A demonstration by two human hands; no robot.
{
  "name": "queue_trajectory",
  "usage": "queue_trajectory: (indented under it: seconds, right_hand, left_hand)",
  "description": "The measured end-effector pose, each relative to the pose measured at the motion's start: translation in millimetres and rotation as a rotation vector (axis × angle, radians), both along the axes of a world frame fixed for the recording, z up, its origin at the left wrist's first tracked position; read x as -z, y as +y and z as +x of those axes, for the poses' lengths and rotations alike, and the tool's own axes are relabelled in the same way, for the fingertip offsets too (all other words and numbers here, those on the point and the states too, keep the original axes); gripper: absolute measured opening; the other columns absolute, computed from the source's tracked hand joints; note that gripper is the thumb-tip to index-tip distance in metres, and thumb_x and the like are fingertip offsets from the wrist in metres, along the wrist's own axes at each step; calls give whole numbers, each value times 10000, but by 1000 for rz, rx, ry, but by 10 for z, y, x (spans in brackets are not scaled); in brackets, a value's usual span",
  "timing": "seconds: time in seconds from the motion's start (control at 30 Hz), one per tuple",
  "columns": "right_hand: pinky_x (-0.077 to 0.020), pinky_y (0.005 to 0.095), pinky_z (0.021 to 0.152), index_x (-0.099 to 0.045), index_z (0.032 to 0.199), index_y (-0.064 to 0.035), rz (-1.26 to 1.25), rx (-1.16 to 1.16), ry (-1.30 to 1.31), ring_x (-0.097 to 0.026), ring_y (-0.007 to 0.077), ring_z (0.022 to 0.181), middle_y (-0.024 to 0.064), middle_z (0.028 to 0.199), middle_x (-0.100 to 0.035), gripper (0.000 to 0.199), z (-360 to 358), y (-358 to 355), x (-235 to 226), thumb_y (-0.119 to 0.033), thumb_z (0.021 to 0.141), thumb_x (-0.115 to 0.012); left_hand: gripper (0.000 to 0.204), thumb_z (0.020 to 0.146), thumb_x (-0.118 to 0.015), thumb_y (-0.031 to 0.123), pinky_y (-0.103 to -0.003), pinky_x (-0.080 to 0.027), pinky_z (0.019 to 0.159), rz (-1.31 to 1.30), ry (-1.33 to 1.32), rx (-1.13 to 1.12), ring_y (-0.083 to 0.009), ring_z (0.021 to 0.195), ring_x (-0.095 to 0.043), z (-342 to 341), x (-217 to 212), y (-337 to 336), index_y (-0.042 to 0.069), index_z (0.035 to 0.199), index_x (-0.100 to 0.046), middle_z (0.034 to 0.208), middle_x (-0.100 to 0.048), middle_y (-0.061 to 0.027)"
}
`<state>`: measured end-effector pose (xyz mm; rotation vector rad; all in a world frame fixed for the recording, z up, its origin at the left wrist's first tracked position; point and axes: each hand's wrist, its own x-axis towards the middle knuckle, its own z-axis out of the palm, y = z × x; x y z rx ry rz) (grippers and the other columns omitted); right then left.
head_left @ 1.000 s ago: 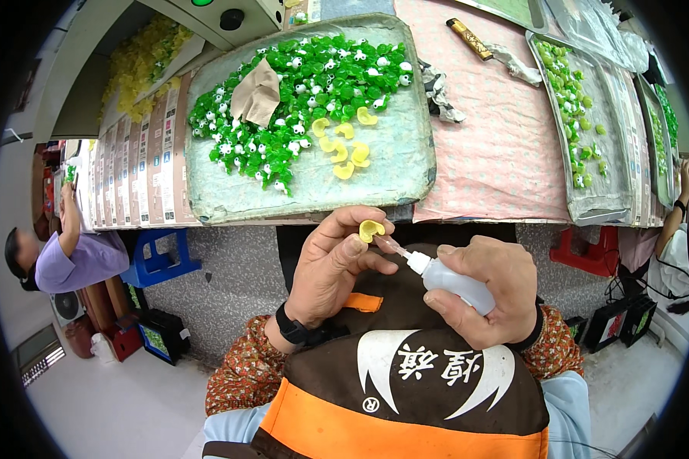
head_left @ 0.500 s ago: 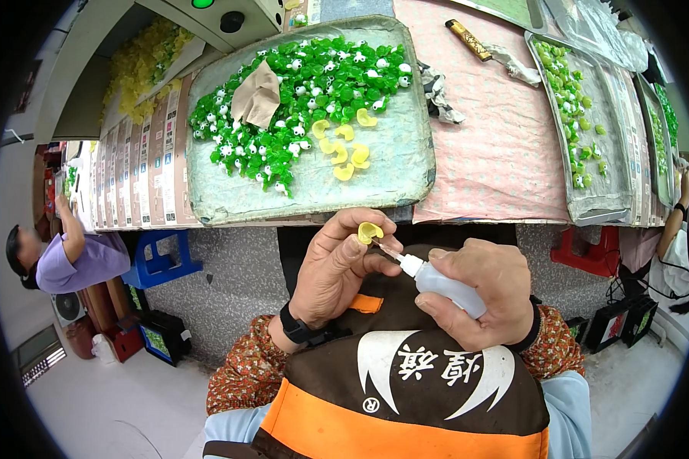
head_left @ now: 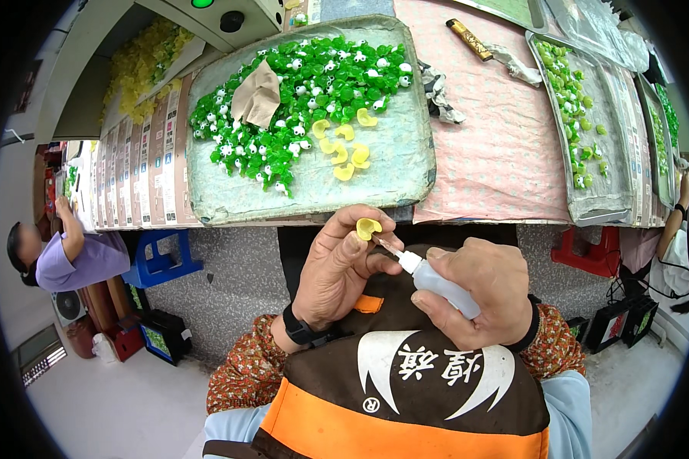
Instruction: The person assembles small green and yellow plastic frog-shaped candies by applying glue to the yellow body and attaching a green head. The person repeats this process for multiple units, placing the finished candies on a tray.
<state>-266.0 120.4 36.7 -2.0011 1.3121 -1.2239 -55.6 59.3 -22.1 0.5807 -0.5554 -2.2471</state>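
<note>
Between the thumb and fingers of my left hand (head_left: 335, 264) is a small curved yellow plastic piece (head_left: 368, 228). My right hand (head_left: 482, 291) is wrapped round a white squeeze bottle (head_left: 445, 286) with a thin nozzle. The bottle is tilted, and its tip lies right by the yellow piece; whether they touch I cannot tell. Beyond my hands a tray (head_left: 306, 213) on the table bears a heap of green and white plastic pieces (head_left: 314, 88). Several loose yellow pieces (head_left: 344, 151) and a scrap of brown cloth (head_left: 256, 95) lie there too.
On the right stands another tray (head_left: 616, 183) with green pieces. A yellow-and-black tube (head_left: 468, 40) and a crumpled rag (head_left: 439, 96) lie on the pink cloth (head_left: 486, 153). A blue stool (head_left: 161, 258) and a red stool (head_left: 589, 252) stand below. A person in purple (head_left: 80, 256) is at left.
Both hands have shifted very slightly. The yellow piece is turned a little in my left fingers, and the bottle has moved slightly left with my right hand.
</note>
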Motion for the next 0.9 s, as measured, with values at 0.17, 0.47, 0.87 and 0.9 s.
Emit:
queue_trajectory:
  seconds: [0.17,0.47,0.87,0.9]
  right_hand:
    - [-440,335,468,-627,1053,6,-20,13,51,-576,233,526,122,816,-673,418,6,-13,9,-89,706,-838]
    - [-427,342,456,-611,1055,14,-61,21,121,-559,241,497,129,766,-655,431,8,-22,1,-92,704,-839]
    - [-393,315,429,-642,1041,46,-118,38,162,-525,195,499,69,667,-574,386,20,-36,20,-135,744,-808]
    - [-394,315,430,-641,1043,48,-119,44,164,-525,195,499,69,666,-574,386,18,-35,18,-134,745,-807]
  left_hand:
    - [341,1013,-611,238,-334,-623,828,0,-31,-13,-207,1056,-657,-11,-15,7,30,1273,-543,1222,-608,-124]
    - [343,1028,-585,220,-329,-622,827,-6,-148,-35,-197,1040,-669,-26,-96,13,6,1291,-531,1211,-632,-134]
    - [325,1027,-588,208,-323,-625,825,-35,-233,-42,-184,1040,-674,-27,-148,12,4,1276,-545,1207,-638,-132]
    - [323,1027,-589,207,-323,-625,826,-30,-244,-45,-184,1039,-674,-30,-155,14,5,1275,-545,1204,-638,-128]
